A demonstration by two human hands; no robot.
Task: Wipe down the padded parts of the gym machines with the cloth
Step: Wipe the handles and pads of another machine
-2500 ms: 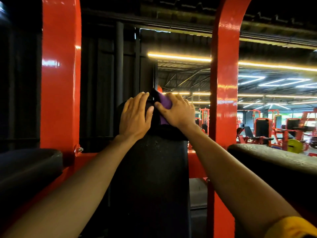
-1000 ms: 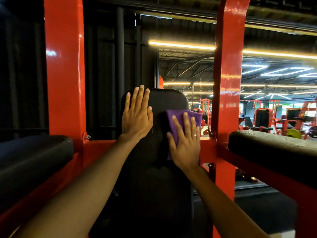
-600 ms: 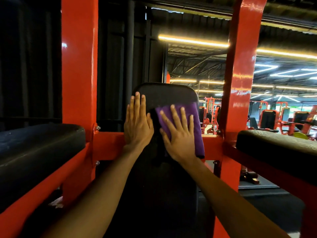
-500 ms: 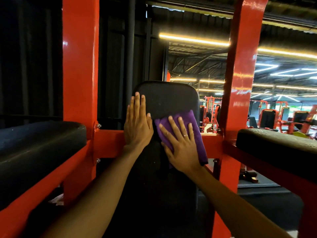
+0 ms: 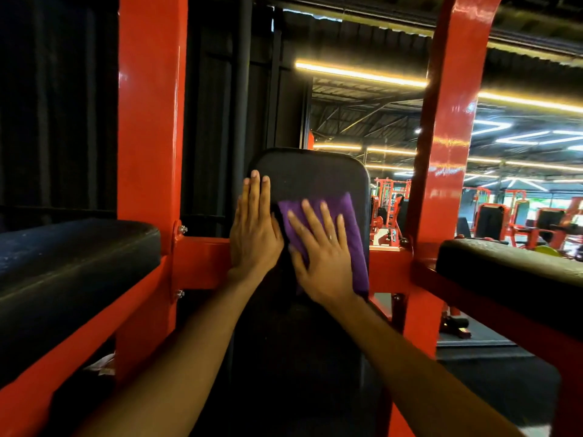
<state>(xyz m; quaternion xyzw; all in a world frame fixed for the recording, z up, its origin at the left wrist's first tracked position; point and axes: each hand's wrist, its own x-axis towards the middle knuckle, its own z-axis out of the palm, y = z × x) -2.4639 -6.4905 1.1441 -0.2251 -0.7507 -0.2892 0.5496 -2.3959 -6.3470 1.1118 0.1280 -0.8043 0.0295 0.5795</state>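
Starting at the far left, a black arm pad (image 5: 72, 257) sits on the red frame, bolted against the left upright (image 5: 148, 105). The left hand (image 5: 254, 234) lies flat, fingers straight and together, on the left edge of the back pad (image 5: 309, 171). The right hand (image 5: 321, 257), fingers spread and straight, presses the purple cloth (image 5: 351, 219) against the pad's right half. The right upright (image 5: 448, 121) and a second arm pad (image 5: 504, 266) stand beyond.

R hand (image 5: 321, 257) w/ purple cloth (image 5: 350, 222) slid from pad (image 5: 309, 171) top down its right side; L hand (image 5: 252, 234) flattened lower.
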